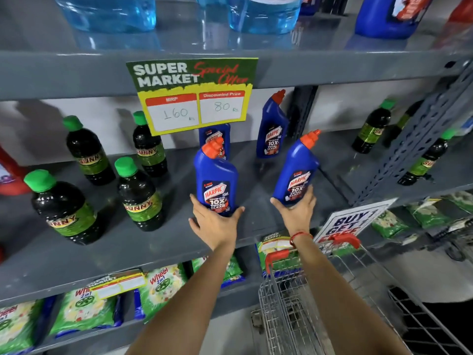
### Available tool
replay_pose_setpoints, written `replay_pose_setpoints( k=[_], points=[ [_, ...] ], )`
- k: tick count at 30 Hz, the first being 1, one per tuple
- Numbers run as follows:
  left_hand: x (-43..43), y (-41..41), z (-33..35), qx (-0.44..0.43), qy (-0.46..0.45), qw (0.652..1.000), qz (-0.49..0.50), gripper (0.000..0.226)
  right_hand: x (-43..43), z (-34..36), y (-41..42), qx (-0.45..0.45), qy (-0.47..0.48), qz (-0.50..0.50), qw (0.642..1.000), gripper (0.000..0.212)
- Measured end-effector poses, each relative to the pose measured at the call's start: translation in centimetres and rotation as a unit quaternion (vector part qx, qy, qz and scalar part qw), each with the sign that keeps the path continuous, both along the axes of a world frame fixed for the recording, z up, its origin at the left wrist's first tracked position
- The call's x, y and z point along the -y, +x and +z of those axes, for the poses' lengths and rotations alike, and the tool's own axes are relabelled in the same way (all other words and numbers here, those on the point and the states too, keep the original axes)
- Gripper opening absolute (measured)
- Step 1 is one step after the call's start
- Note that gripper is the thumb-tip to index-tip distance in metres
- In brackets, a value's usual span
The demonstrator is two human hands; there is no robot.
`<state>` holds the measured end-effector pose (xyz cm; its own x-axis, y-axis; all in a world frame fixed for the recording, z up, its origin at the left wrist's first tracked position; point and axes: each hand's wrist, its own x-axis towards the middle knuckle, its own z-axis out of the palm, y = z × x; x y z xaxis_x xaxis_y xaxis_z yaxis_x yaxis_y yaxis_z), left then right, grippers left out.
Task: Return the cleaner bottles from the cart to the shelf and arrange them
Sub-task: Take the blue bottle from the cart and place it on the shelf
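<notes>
You are facing a grey metal supermarket shelf (256, 226), its middle board at arm's height, with a yellow and green price sign (194, 96) hanging from the board above. Your left hand (215, 224) cups the base of a blue Harpic bottle (216, 180) from below and behind — fingers spread around the bottom, label facing you, red cap tilted slightly right. Your right hand (298, 211) grips the lower end of a second Harpic bottle (297, 172) the same way, and this one leans clearly to the right. Both bottles are over the front half of the board; whether their bases touch it you cannot tell, as your hands hide them.

Behind them, two more Harpic bottles stand near the back wall: one (272, 126) upright in plain view, the other (215, 139) partly hidden by the sign and by the bottle in your left hand. To the left, four dark bottles with green caps (139, 196) stand apart from each other, the nearest just beside your left bottle. To the right, bare board runs up to the perforated upright post (419, 139). The front edge of the board lies just under your wrists. The wire cart (284, 303) with red handle sits below your right forearm, against the shelf.
</notes>
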<state>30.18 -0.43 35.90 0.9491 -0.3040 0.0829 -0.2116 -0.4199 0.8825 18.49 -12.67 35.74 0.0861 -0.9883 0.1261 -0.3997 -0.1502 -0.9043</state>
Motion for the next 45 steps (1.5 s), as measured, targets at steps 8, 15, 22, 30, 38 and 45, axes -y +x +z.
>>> replay_pose_setpoints(
  k=[8, 15, 22, 30, 38, 45],
  points=[
    [2.4, -0.2, -1.6, 0.023, 0.027, 0.995, 0.097, 0.111, 2.0, -1.1, 0.7, -0.028, 0.007, -0.013, 1.000, 0.119],
    [3.1, -0.9, -1.5, 0.027, 0.045, 0.994, 0.091, 0.107, 2.6, -1.3, 0.6, -0.018, -0.021, -0.019, 0.999, 0.114],
    [3.8, -1.2, -1.3, 0.007, 0.046, 0.995, 0.089, 0.104, 2.7, -1.1, 0.5, 0.006, -0.018, -0.016, 1.000, 0.111],
    [4.0, -1.2, -1.0, -0.004, 0.040, 0.995, 0.090, 0.100, 2.7, -1.1, 0.2, 0.018, -0.017, -0.014, 1.000, 0.102],
    [2.9, -0.9, -0.9, -0.021, 0.035, 0.999, 0.035, 0.106, 1.6, -0.7, -0.4, -0.002, -0.008, 0.002, 1.000, 0.107],
    [-1.8, 3.3, -1.4, 0.005, -0.016, 0.988, -0.151, 0.054, -4.9, -2.3, 0.7, 0.008, -0.092, 0.034, 0.995, 0.054]
  ],
)
